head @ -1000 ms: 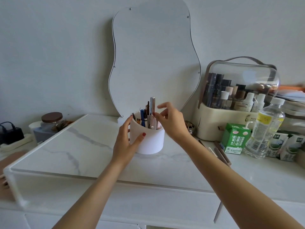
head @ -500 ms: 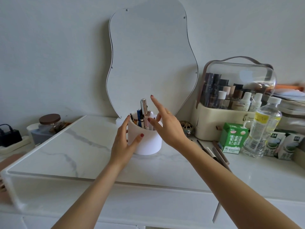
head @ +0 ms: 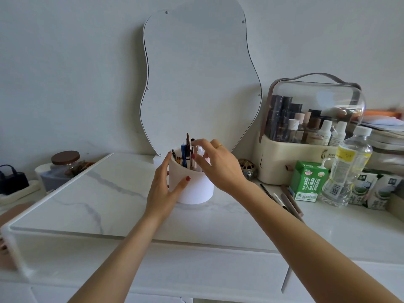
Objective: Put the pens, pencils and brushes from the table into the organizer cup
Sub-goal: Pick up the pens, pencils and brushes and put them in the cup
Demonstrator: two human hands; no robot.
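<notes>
White cup (head: pixel 192 186), steadied by left hand (head: pixel 162 191), holds several pens; right hand (head: pixel 218 165) pinches one in; more pencils (head: pixel 288 201) wait at 3 o'clock on bench (head: pixel 109 193).

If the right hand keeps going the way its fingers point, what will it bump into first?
Most likely the pens and brushes standing in the white organizer cup. The right hand points left across the cup's top, fingertips already at them. Depth is hard to judge, though.

One organizer cup (head: pixel 192 186) stands under two hands, one left hand (head: pixel 162 191) and one right hand (head: pixel 220 169). Three or so pencils (head: pixel 290 200) lie loose. Three drink cartons (head: pixel 308 182), one water bottle (head: pixel 347 167).
</notes>
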